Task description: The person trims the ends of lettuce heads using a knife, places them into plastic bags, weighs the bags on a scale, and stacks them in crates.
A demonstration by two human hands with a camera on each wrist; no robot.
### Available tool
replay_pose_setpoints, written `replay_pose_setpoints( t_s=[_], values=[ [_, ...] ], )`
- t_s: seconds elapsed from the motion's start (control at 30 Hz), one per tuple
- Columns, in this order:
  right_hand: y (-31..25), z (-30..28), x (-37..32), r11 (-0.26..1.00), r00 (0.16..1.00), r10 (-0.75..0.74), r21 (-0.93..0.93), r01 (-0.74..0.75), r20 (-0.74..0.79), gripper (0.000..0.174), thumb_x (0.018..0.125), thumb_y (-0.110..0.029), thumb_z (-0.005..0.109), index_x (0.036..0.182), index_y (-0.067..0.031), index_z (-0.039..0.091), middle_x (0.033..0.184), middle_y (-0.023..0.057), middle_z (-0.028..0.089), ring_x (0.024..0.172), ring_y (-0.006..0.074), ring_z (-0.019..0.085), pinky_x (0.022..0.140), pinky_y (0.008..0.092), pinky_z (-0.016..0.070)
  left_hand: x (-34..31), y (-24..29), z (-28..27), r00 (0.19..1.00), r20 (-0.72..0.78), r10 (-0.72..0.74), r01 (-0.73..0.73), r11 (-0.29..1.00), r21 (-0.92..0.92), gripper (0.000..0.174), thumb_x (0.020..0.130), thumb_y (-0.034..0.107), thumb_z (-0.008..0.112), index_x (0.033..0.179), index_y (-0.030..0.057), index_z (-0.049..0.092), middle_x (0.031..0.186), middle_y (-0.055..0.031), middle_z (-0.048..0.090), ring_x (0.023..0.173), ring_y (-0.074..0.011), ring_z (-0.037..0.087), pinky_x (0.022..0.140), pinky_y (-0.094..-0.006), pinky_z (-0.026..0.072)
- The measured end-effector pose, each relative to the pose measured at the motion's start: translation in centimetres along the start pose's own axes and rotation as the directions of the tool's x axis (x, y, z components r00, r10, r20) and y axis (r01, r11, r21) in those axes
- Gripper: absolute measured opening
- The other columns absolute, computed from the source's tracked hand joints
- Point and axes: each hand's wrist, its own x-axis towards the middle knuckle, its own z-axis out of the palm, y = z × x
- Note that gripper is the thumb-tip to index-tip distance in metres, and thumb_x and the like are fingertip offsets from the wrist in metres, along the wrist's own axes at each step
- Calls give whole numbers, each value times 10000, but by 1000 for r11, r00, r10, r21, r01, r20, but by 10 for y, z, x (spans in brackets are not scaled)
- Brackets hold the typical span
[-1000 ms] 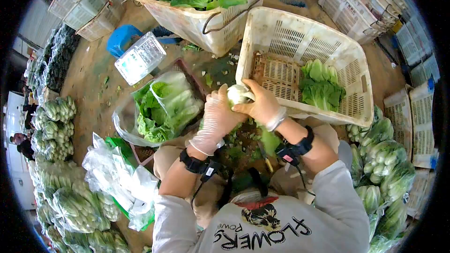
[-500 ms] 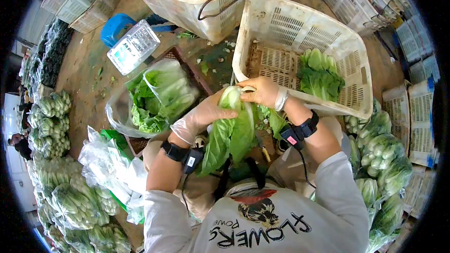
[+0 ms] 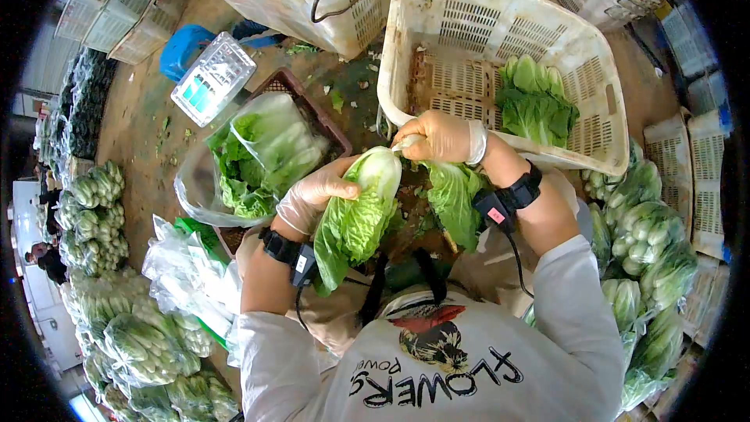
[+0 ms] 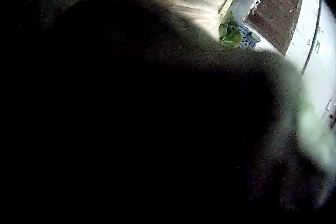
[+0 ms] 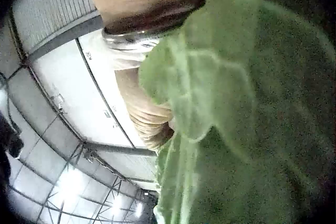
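A pale green Chinese cabbage [image 3: 373, 191] lies across my gloved left hand [image 3: 319, 189] in the head view, white base up and outer leaves hanging toward my lap. The left thumb presses on its side and the fingers go behind it. At the base, my gloved right hand [image 3: 444, 139] pinches a whitish leaf stalk [image 3: 405, 143]. A loose green leaf [image 3: 457, 197] hangs below the right hand, and the same leaf [image 5: 252, 77] fills much of the right wrist view. The left wrist view is mostly dark and hides the left fingers.
Ahead on the right, a white crate [image 3: 500, 152] holds several cabbages [image 3: 537, 101]. A bagged batch of cabbages [image 3: 269, 156] rests in a dark red crate [image 3: 332, 121] on the left, near a scale [image 3: 215, 82]. Plastic bags [image 3: 191, 266] lie beside my left arm.
The right hand has moved from around the cabbage's base to pinching a stalk there. The cabbage has tipped and swung left with the left hand, and the loose leaf now hangs more in view.
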Motion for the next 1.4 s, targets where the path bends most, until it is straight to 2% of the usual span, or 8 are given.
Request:
replay_pose_setpoints(
  t_s=[0.23,0.3,0.43,0.8,0.87,0.97,1.23,1.4],
  values=[
    [-1,-4,-1,962,995,79,266,-60,-64,413,819,-291,581,1061,43,575,769,50,631,724,109,574,696,252,468,9,-2,0,973,-85,215,-211,976,53,958,570,291,800,1340,9,304,1117,-84,536,979,-182,543,869,-297,439],
    [3,4,5,978,910,88,209,-1,-405,454,837,-329,569,1076,56,558,841,95,649,784,150,605,751,266,477,18,-5,2,877,-302,374,-283,910,303,937,614,194,790,1371,27,264,1145,-88,523,1004,-197,535,896,-313,425],
    [12,43,23,994,861,109,74,-83,-497,665,678,-507,703,1060,19,568,1016,166,616,930,216,598,830,305,458,46,-35,12,596,-293,747,224,195,955,958,609,141,772,1391,36,229,1154,-175,444,1002,-240,493,869,-332,427],
    [5,28,12,969,908,225,183,-168,-354,466,732,-134,696,1155,3,556,953,27,618,740,88,581,693,221,480,15,-17,-20,678,-363,640,-52,534,844,840,632,210,790,1335,42,362,1161,-89,470,962,-175,479,859,-281,414],
    [16,35,20,993,927,58,113,-17,-371,508,699,-319,729,1110,-49,601,907,70,657,780,126,611,751,252,479,17,-13,-6,870,-288,401,-284,883,373,752,666,175,763,1307,40,395,1171,-62,487,1013,-143,467,891,-274,394],
    [18,29,17,979,960,48,205,10,-275,470,716,-269,735,1109,-48,602,902,56,653,765,118,605,729,247,483,16,-4,-6,929,-220,299,-188,889,418,671,690,155,739,1271,41,425,1134,-36,512,1027,-115,460,918,-271,373],
    [-13,-1,-4,998,916,11,-52,-34,-402,260,772,-70,600,1027,-17,609,807,30,596,647,81,540,609,235,457,-20,15,13,598,-328,732,-176,519,836,588,610,109,789,1138,88,533,1031,-39,575,933,-134,535,836,-272,442],
    [-8,8,-4,934,969,197,330,-138,-152,270,807,-166,589,1019,2,591,701,47,580,562,108,526,555,237,424,-26,12,6,433,-202,878,-99,269,958,563,551,116,800,1065,105,573,1012,-87,585,957,-267,558,851,-348,447]
  ],
)
